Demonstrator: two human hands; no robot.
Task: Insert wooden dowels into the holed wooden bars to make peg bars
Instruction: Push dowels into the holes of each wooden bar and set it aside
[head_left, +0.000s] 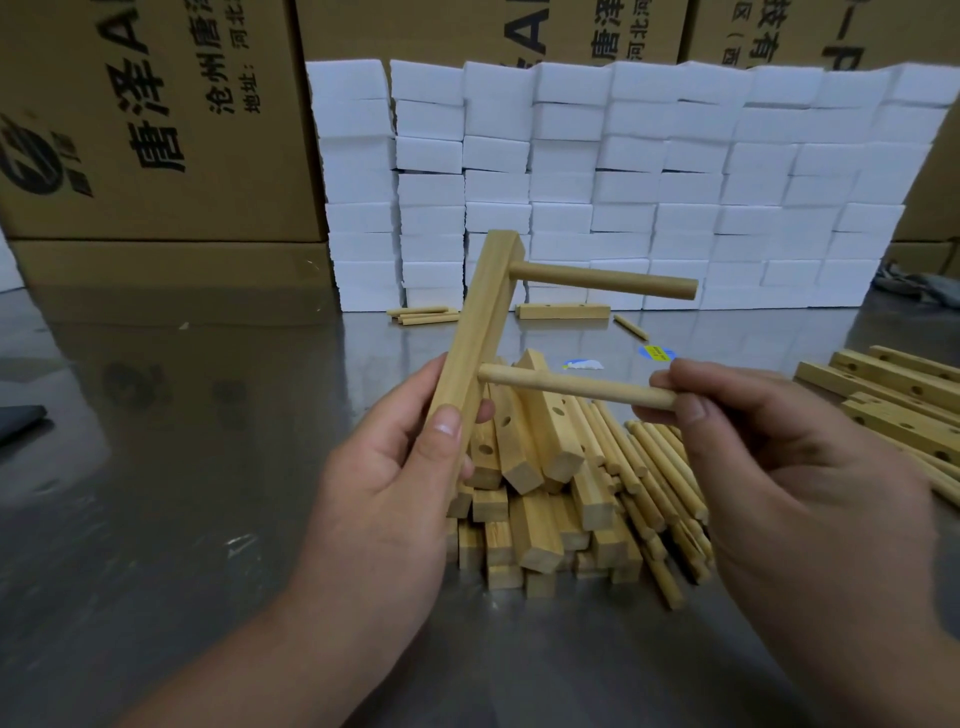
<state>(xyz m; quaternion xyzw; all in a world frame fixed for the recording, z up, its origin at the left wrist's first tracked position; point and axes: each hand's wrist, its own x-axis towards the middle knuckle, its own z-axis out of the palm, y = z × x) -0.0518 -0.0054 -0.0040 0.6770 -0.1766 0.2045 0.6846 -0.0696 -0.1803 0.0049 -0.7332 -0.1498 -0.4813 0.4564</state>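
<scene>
- Fingers (444, 431) of your left hand (395, 467) are curled round the lower part of a holed bar (478, 332). The thumb lies flat on its near face, and the bar stands upright, leaning a little to the right.
- Your right hand (769, 467) pinches the near end of the lower dowel (571, 387) in a narrow grip between thumb and forefinger. The dowel's far end meets the bar just above your left thumb; you cannot tell how deep it sits.
- Above your right fingers, the upper dowel (602, 280) sticks out sideways from a hole near the bar's top end.
- Below and between your hands, a pile of bars (540, 467) lies on the tabletop (182, 467). Loose dowels (660, 478) lie under your right fingers.
- Right of your right hand lie more drilled bars (893, 400), side by side and cut off by the frame edge.
- Well beyond your fingers, a single bar (563, 310) and a few stray dowels (423, 314) lie at the foot of a wall of white foam blocks (623, 182).
- Cardboard boxes (156, 130) stand closed behind the foam. Their contents are hidden and their print is cut off.
- Two stickers (657, 353) just beyond your right fingers are too small to read.
</scene>
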